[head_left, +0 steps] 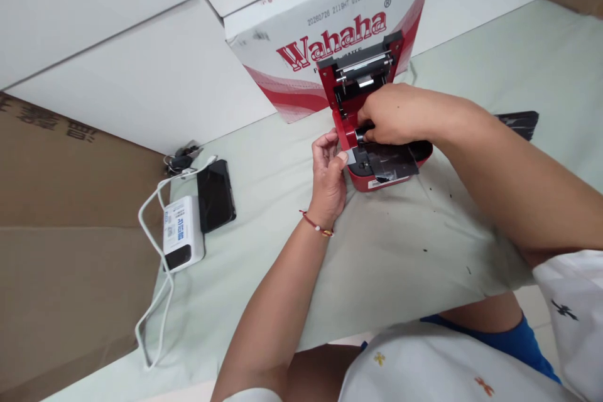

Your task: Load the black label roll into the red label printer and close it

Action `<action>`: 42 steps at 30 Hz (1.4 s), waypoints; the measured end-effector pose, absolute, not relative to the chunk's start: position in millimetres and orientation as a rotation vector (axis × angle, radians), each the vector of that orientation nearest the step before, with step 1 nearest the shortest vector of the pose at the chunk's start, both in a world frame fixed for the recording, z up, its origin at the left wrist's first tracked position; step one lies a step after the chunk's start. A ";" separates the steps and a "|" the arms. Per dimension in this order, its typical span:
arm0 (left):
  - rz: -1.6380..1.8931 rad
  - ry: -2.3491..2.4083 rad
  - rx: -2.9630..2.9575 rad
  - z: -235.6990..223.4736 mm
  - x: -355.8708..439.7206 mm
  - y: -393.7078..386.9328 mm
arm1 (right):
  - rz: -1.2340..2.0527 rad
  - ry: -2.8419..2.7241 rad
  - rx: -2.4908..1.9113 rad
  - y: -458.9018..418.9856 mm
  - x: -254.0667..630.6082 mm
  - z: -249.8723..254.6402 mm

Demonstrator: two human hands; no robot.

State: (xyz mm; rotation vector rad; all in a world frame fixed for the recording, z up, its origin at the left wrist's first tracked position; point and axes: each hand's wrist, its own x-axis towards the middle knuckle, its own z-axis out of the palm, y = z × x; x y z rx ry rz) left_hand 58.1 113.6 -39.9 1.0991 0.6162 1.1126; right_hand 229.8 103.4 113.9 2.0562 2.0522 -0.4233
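A red and black desktop machine (385,184), which looks like a small label printer, stands on the cloth with its lid (362,69) raised. Metal rods and a roller show inside the lid. My left hand (330,166) grips the machine's left side, its thumb on a small pale strip (351,156) there. From the right, my right hand (393,113) reaches into the opening, fingers closed around a dark roll (362,135); its fingertips are partly hidden. A shiny black film (391,160) lies across the base below that hand.
Behind the machine stands a white and red carton (282,44). A white power bank (181,232), a black phone (215,195) and a looping white cable (155,245) lie at the left. More black film (521,124) lies beyond my right forearm. Brown cardboard (70,232) borders the left.
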 end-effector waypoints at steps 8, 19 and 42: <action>1.111 0.582 1.049 -44.7 61.4 114.6 | -0.278 1.992 1.979 99.6 215.2 124.1; 1.105 0.580 1.051 -44.1 62.2 114.1 | -0.224 2.064 2.218 72.9 253.3 137.3; 1.107 0.572 1.041 -40.9 59.4 113.1 | -0.181 1.768 2.561 20.7 348.8 49.3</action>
